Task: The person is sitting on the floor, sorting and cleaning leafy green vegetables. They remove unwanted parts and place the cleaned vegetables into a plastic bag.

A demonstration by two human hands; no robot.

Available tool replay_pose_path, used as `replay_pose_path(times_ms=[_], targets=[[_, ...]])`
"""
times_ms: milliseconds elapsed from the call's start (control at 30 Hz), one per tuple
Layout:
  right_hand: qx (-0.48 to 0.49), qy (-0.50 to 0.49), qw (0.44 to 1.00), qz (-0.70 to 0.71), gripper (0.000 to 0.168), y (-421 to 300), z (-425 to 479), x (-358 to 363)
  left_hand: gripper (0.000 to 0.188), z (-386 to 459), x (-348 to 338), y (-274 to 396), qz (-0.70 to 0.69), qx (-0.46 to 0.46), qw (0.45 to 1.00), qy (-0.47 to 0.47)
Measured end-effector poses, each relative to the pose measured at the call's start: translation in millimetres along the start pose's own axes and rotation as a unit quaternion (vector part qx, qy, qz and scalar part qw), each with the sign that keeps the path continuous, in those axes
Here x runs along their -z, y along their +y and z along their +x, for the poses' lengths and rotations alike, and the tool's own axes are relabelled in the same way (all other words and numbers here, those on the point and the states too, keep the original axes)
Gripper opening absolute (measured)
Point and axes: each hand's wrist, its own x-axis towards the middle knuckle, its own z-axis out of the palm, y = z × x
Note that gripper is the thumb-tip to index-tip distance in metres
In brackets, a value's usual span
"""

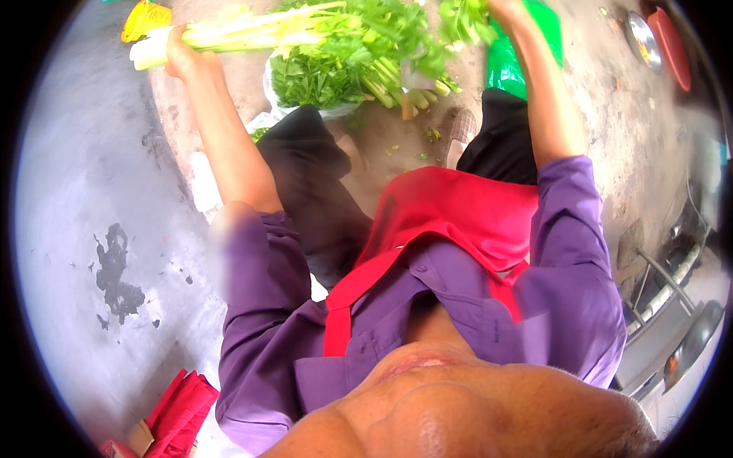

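My left hand (192,62) is closed around the pale base of a bunch of celery (252,37), whose leafy end stretches right. Partly cut off by the top edge, my right hand (505,8) grips celery leaves (465,22); its fingertips are hidden. Below the held bunch, more celery leaves (318,80) sit in a clear plastic bag (268,80). Beside them lie cut celery stalks (386,80). What looks like a knife with a wooden handle (407,107) is by these stalks, its blade partly blurred.
A green plastic bag (507,71) is beneath my right forearm. At the upper left stands a yellow container (146,20). A metal bowl (642,40) and a red basin (670,50) are at the upper right. Red cloth (180,415) lies lower left; metal-framed equipment (667,280) is at right.
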Motion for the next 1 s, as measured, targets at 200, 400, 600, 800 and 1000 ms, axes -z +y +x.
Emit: replay_pose_path(times_ms=[200, 400, 600, 800, 1000], targets=[[0.106, -0.175, 0.966, -0.159, 0.024, -53.7, -34.0, -90.0, 0.037, 10.6, 4.1, -13.6, -0.055, 0.043, 0.996, -0.049], [0.114, -0.243, 0.935, -0.233, 0.027, -42.5, -37.4, -124.7, 0.027, -12.5, -4.1, -15.1, -0.088, 0.045, 0.989, -0.107], [0.109, -0.236, 0.959, -0.111, 0.026, -51.4, -71.6, -140.2, 0.027, -1.9, -0.6, -15.0, -0.133, 0.060, 0.981, -0.125], [-0.031, -0.057, 0.996, -0.060, 0.028, -35.5, -31.4, -109.4, 0.025, -18.3, -4.9, -15.7, -0.128, 0.108, 0.980, -0.103], [0.148, 0.013, 0.960, -0.239, 0.031, -36.3, -12.5, -106.0, 0.023, -24.9, -13.8, -23.7, -0.149, 0.118, 0.974, -0.126]])
